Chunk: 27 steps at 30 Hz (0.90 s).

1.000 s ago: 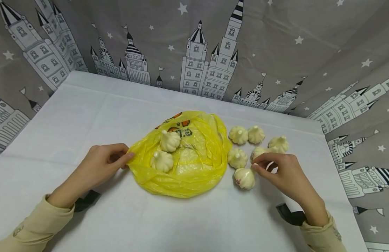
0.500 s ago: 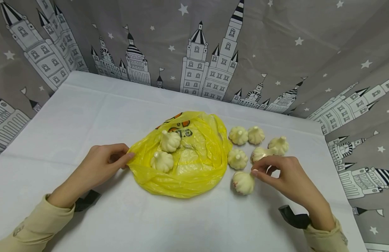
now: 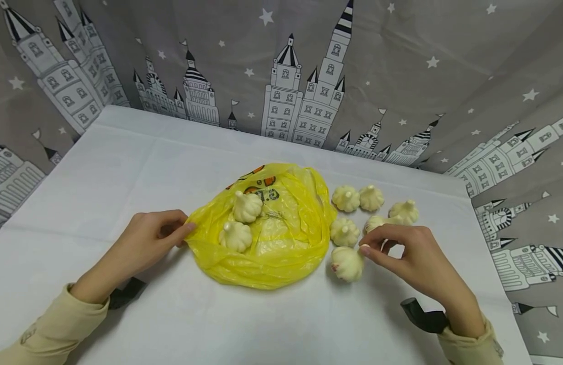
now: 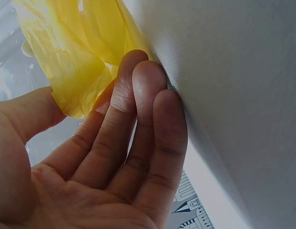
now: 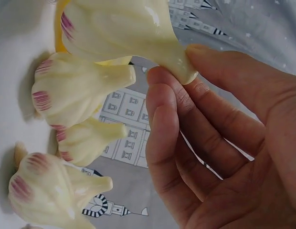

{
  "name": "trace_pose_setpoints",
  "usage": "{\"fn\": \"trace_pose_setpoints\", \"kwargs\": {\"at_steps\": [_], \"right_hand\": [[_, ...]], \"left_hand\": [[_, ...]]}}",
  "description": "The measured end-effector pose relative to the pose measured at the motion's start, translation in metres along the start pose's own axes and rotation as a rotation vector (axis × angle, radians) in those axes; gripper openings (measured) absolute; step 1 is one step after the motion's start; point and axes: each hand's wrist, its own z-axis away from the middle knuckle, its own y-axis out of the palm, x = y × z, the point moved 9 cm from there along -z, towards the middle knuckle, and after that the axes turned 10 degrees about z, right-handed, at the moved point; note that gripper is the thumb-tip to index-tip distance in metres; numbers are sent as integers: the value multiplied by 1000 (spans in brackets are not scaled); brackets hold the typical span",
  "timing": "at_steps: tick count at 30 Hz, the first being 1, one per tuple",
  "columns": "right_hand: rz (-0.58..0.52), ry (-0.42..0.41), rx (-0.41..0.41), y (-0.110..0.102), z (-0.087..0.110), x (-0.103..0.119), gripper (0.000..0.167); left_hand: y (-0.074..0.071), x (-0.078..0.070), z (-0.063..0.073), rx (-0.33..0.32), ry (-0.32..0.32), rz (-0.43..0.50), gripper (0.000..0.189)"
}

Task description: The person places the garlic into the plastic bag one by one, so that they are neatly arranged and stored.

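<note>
1. Fingers (image 5: 165, 119) of the right hand (image 3: 406, 248) are drawn narrow: they and the thumb pinch the stem of 1 garlic bulb (image 3: 347, 264).
2. That bulb is tilted, stem toward the right hand, just right of the yellow bag (image 3: 267, 276). Its rounded side shows purple-pink streaks. Shadow falls below it; whether it touches the white table (image 3: 194, 324) I cannot tell.
3. On the left hand (image 3: 149, 230), thumb and index finger pinch the left edge of the bag. The other 3 fingers are bent and close together, low by the table in the left wrist view.
4. The bag lies spread on the table, its rim rumpled and bunched up around the middle. Black and orange print shows on its far side.
5. Inside it, toward the left hand, 2 bulbs (image 3: 247, 207) sit close together, stems up.
6. Another 5 bulbs (image 3: 346, 198) stand right of the bag: 2 side by side at the back, 1 close to the bag's edge, 2 farther right, 1 of those partly behind the right hand.
7. Both sleeves (image 3: 58, 324) are beige, with a black band (image 3: 424, 315) at each wrist.
8. Behind the table hangs grey cloth (image 3: 217, 45) printed with castles and stars.
</note>
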Motion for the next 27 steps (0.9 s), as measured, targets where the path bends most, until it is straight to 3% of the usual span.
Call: {"fn": "trace_pose_setpoints", "kwargs": {"at_steps": [9,20,27], "right_hand": [[-12,-54,-36,-6,-17,12,18],[-24,-121,-66,-8,-62,33,7],[-45,-96,-28,0,-92,42,3]], "left_hand": [[0,0,1,-2,4,6,21],[0,-2,0,6,5,5,21],[0,-2,1,9,5,8,22]]}}
